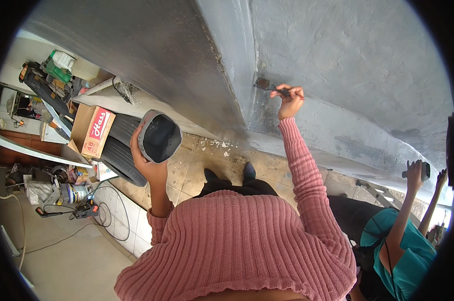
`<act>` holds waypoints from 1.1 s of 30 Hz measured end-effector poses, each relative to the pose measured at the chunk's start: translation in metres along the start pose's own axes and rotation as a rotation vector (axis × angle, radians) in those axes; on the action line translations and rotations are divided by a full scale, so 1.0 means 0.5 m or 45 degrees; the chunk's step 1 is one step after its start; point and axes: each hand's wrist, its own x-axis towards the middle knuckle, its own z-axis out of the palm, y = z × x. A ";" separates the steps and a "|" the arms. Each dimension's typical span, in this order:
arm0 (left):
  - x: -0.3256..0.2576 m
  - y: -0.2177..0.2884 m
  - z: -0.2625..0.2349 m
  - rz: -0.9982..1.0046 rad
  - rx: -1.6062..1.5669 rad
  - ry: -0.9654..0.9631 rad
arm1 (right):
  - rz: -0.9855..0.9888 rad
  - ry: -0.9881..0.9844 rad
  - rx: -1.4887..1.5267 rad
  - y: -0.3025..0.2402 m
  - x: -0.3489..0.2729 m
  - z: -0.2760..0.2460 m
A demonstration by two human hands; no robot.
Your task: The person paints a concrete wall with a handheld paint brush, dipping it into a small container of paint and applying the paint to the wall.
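My left hand (pixel 142 159) is wrapped round the side of a cut-off container (pixel 162 136), grey-rimmed and open at the top, with a dark inside. How full it is I cannot tell. Out ahead to the right, my right hand (pixel 290 102) pinches the dark handle of a small paintbrush (pixel 262 84). Its brownish head meets the grey surface (pixel 332 55) near an inner corner. Just below the brush, a darker, wet-looking patch (pixel 265 108) marks that surface. Both forearms wear pink ribbed sleeves.
Black tyres (pixel 120 158) and a cardboard box (pixel 92 129) stand left. A pressure-washer gun (pixel 84 209) and looping cables lie behind them. At right, a co-worker in teal (pixel 410 251) holds a dark block (pixel 424 171) by the grey surface. White flakes dot the tiled floor (pixel 179 173).
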 end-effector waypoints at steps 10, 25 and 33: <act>-0.003 0.005 -0.004 0.014 -0.027 0.009 | 0.080 -0.040 -0.311 -0.020 0.040 0.037; -0.014 -0.007 -0.020 0.028 0.059 0.010 | -0.389 -0.433 0.499 -0.177 0.206 0.287; -0.007 -0.011 -0.024 0.007 0.022 0.009 | -0.080 -0.055 0.085 -0.039 0.033 0.054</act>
